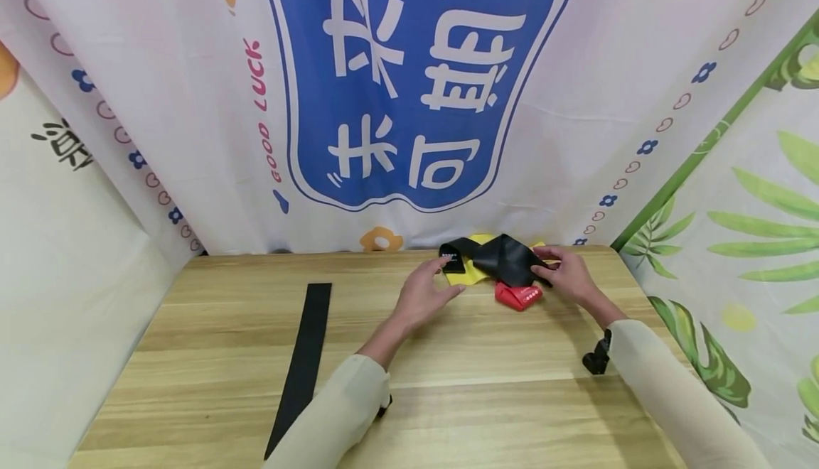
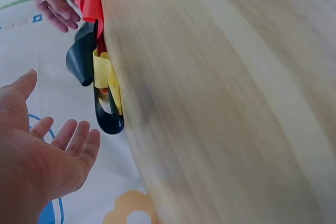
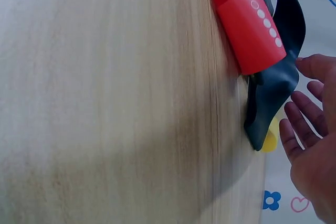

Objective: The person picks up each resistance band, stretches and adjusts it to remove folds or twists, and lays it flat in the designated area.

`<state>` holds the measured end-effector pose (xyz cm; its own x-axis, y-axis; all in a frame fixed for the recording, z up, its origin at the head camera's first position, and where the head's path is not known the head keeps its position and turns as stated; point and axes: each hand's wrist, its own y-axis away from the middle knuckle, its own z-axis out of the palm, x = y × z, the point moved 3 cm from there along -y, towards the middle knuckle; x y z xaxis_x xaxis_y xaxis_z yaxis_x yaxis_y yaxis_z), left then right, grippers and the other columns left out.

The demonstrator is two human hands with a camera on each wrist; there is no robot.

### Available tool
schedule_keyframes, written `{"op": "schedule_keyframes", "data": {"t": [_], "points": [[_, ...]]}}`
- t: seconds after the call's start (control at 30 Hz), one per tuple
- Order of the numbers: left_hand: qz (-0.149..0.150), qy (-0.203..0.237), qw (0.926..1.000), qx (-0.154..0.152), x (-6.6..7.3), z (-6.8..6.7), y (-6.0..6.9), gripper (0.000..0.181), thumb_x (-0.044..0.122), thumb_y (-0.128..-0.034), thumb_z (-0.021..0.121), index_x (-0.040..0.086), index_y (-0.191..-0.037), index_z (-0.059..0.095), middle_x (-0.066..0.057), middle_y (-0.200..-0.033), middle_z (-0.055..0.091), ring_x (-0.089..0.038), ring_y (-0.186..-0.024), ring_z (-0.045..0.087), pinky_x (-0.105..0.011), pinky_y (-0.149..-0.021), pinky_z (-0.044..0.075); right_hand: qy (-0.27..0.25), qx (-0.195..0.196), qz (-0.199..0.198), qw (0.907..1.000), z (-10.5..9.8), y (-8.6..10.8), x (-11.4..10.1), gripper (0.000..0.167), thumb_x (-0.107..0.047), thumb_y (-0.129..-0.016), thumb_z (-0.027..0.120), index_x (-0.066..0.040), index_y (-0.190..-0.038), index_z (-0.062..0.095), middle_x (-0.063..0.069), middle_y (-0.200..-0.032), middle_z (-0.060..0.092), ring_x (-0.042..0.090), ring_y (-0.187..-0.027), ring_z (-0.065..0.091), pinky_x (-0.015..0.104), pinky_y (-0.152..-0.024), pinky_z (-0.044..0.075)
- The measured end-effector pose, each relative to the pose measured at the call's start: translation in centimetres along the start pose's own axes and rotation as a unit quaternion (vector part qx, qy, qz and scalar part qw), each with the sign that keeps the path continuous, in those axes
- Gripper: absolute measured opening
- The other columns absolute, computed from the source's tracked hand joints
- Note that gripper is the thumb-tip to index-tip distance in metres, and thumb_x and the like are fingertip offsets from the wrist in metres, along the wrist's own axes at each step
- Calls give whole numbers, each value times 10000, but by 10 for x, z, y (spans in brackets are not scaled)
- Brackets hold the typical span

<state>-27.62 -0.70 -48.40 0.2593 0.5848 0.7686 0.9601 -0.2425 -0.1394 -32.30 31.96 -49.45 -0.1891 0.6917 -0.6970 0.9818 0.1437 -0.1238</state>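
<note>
A loose pile of resistance bands lies at the table's far edge, right of centre. In it are a twisted black band (image 1: 504, 259), a yellow band (image 1: 466, 275) partly hidden beneath it, and a red band (image 1: 517, 297) folded at the front. White dots mark the red band (image 3: 252, 32) in the right wrist view. My left hand (image 1: 422, 297) hovers at the pile's left side, fingers spread and holding nothing. At the right end, my right hand (image 1: 569, 278) has its fingers extended; its thumb (image 3: 314, 67) is at the black band's edge, contact unclear.
A flat black band (image 1: 307, 355) lies lengthwise on the left of the wooden table (image 1: 211, 355), its near end by my left sleeve. Behind the far edge hangs a printed curtain (image 1: 409, 220); a leaf-patterned cloth (image 1: 755, 256) hangs on the right.
</note>
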Motion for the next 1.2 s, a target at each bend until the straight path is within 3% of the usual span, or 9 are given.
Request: {"op": "schedule_keyframes", "data": {"t": [0.27, 0.63, 0.93, 1.2], "points": [[-111, -307, 9995, 22, 7, 11, -13, 695, 396, -957, 801, 153, -1553, 537, -114, -1566, 553, -321, -1442, 520, -492, -1181, 435, -118, -7, 175, 9998, 4, -5, 7, 484, -106, -1011, 727, 85, -1432, 583, 312, -1426, 603, 464, -1313, 593, 563, -1053, 517], [27, -633, 9980, -13, 16, 25, -34, 710, 421, -957, 791, 148, -1558, 531, -96, -1562, 559, -292, -1419, 546, -459, -1171, 449, -157, 22, 235, 9996, 11, -13, 11, 504, -136, -1009, 732, 74, -1443, 581, 305, -1421, 607, 452, -1311, 591, 566, -1070, 506], [-7, -761, 9969, -192, 30, 43, -43, 727, 483, -965, 763, 167, -1571, 516, -69, -1592, 529, -269, -1474, 485, -468, -1199, 415, -161, -35, 340, 9993, 14, -15, 14, 479, -93, -1003, 729, 99, -1418, 586, 326, -1403, 606, 471, -1316, 577, 576, -1087, 492], [-186, -638, 9972, -349, 32, 60, -47, 730, 478, -980, 748, 202, -1600, 481, -60, -1620, 496, -258, -1496, 459, -454, -1215, 395, -133, 40, 305, 9994, 20, -15, 18, 471, -83, -993, 740, 97, -1405, 597, 321, -1375, 625, 476, -1306, 582, 594, -1103, 476]]}}
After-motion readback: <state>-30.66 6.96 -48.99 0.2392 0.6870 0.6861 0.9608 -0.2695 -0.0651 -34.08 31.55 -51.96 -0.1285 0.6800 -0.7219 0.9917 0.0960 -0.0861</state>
